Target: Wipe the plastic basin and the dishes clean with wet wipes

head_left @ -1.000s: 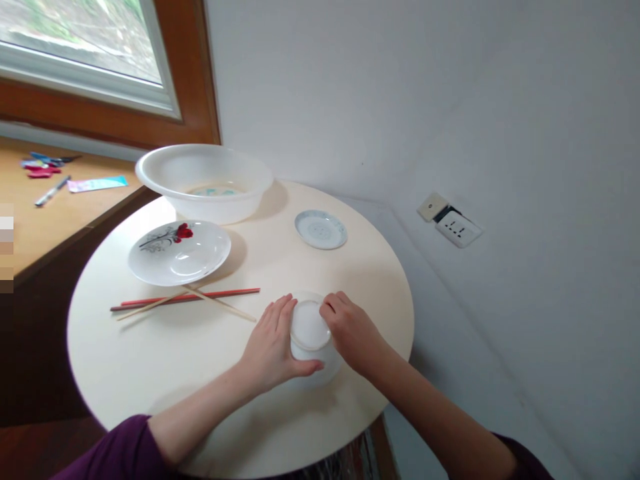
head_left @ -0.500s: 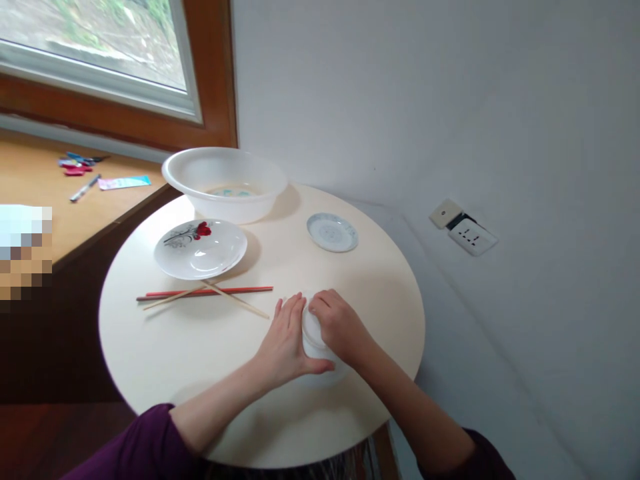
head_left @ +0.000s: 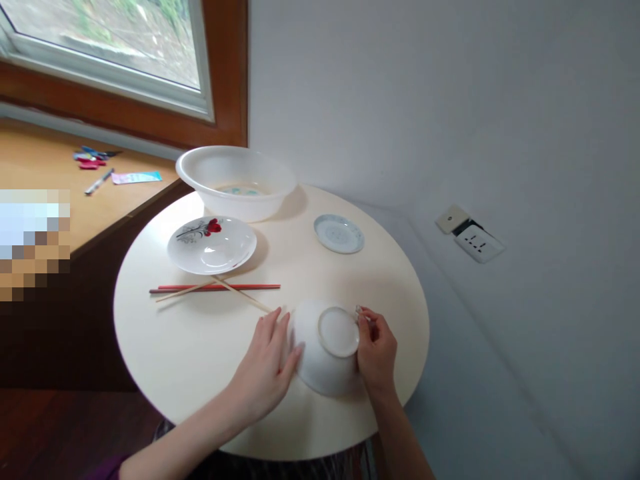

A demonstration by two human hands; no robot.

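Observation:
A white bowl [head_left: 320,370] lies upside down near the front of the round table, its ringed foot facing up. My left hand [head_left: 265,363] is open at the bowl's left side, fingers stretched and thumb against or very close to the wall. On the other side, my right hand [head_left: 376,343] is closed in a pinch beside the foot ring. A small pale bit shows at its fingertips, too small to name. Chopsticks [head_left: 240,287], one pair reddish and one pale wooden, lie crossed beyond my left hand.
On the round white table [head_left: 165,353] stand a flower-patterned dish [head_left: 235,257], a large whitish basin [head_left: 237,207] with some liquid in it, and a small bluish plate [head_left: 339,233]. A wooden desk [head_left: 45,160] adjoins at left; a wall with a socket [head_left: 477,242] bounds the right.
My hands have moved apart from over the bowl's foot. The left went left to the bowl's side and the right moved right, so the upturned bowl shows more fully. The view has shifted slightly.

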